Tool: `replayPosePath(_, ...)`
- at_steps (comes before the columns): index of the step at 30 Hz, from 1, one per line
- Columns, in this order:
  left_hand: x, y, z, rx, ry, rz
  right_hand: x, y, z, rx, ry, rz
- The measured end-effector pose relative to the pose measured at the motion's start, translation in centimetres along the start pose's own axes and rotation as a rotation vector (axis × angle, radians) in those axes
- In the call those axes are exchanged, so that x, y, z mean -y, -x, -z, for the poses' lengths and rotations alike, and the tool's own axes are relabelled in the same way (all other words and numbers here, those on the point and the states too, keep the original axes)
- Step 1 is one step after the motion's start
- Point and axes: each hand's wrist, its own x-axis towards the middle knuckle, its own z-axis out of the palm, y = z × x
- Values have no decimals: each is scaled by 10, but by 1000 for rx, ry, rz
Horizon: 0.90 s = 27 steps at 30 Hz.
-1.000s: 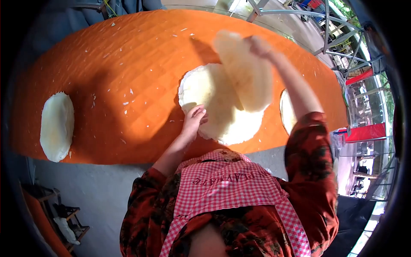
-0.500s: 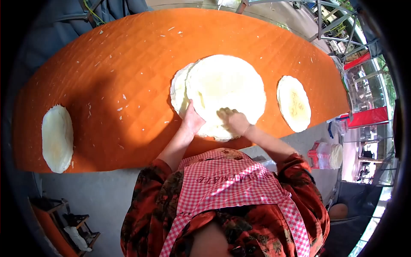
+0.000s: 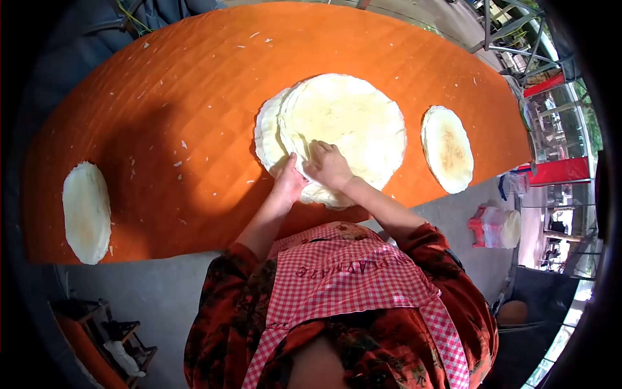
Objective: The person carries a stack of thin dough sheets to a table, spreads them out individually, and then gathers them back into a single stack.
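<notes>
In front of me a stack of thin round pale flatbreads (image 3: pixel 350 110) lies on the orange tabletop. Its upper part sits shifted right over a lower flatbread (image 3: pixel 269 133) that shows along the left side. My left hand (image 3: pixel 289 181) grips the near-left edge of the stack, thumb up against the rim and the other fingers partly hidden. Close beside it, my right hand (image 3: pixel 329 168) rests over the top flatbread near its left edge, with fingers curled down and pinched at the surface.
One browned flatbread (image 3: pixel 447 149) lies at the right of the orange table (image 3: pixel 214 84), another pale flatbread (image 3: pixel 87 214) at the left edge. Small crumbs are scattered about. Beyond the right edge, a red stool (image 3: pixel 478 227) stands on the floor with a wrapped stack (image 3: pixel 510 228) beside it.
My right hand has moved left across the top flatbread, close to my left hand, and its fingers have curled. My left hand stays at the edge. The glare on the stack has dimmed.
</notes>
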Motion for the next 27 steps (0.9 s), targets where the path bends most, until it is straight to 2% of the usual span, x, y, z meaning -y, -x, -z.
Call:
replayPosePath(1,0,-1,2,3,2,10,-8,1,-3,-62,-35,39)
replayPosePath(2,0,-1,2,5,6,18,-12,0,0,-39,-96,1)
replayPosePath(4,2,-2,-1,-116,-14,13,-17,-8,4,3,-221,-71)
replayPosePath(5,2,-3,-2,-176,-26,10,-5,-12,14,55,-231,-234)
replayPosePath(8,-1,0,-4,-105,-17,5,20,-26,24,-5,-118,-319)
replayPosePath(11,-5,10,-18,-241,-74,12,14,-43,3,48,-75,-239)
replayPosePath(14,0,-2,-1,-98,5,14,17,-50,-1,-62,-64,-86)
replayPosePath(15,1,-4,1,-105,-1,15,17,-53,-3,-5,-25,-84)
replayPosePath(18,1,-4,3,-94,-6,22,17,-50,-13,-23,-82,-101)
replayPosePath(21,-1,1,2,-65,19,21,28,-48,-2,56,-17,-231)
replayPosePath(24,-2,1,0,-94,6,43,21,-53,0,83,-144,-241)
replayPosePath(27,1,-8,8,-75,36,50,28,-57,18,211,-32,-264)
